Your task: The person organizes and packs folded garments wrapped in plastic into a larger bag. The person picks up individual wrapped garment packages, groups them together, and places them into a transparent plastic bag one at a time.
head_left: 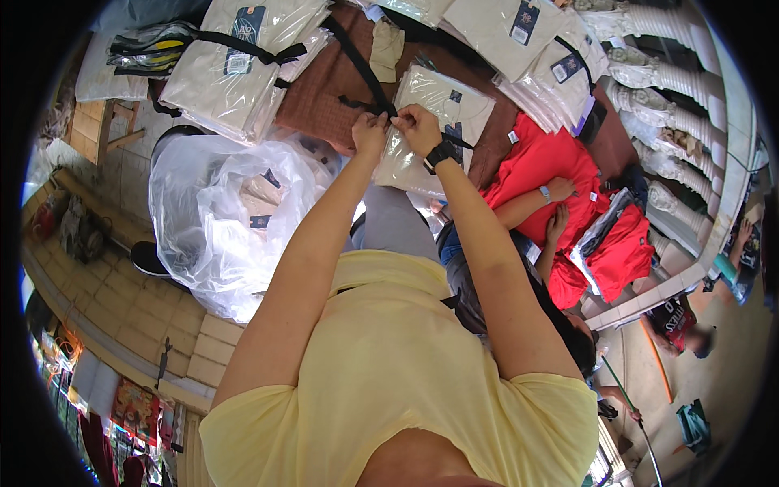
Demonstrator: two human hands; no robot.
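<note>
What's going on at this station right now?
A person in a pale yellow shirt is working a narrow black fabric strip with the fingertips of the left hand and right hand, beside and over a cream garment stack in clear plastic. Whether it's knotted is unclear. A similar cream bundle at upper left is already tied. A large translucent plastic bag stands open at left. At right, a co-worker's hands rest on bright red garments.

Light: bright, diffuse; shadows soft. Glare: white streaks on plastic-wrapped garment stack (471, 105), upper centre; sheen on translucent plastic bag (191, 243), left. Distortion: fisheye; balustrade handrail (740, 105) bowed, right. Rim: black vignette, corners darkest.
</note>
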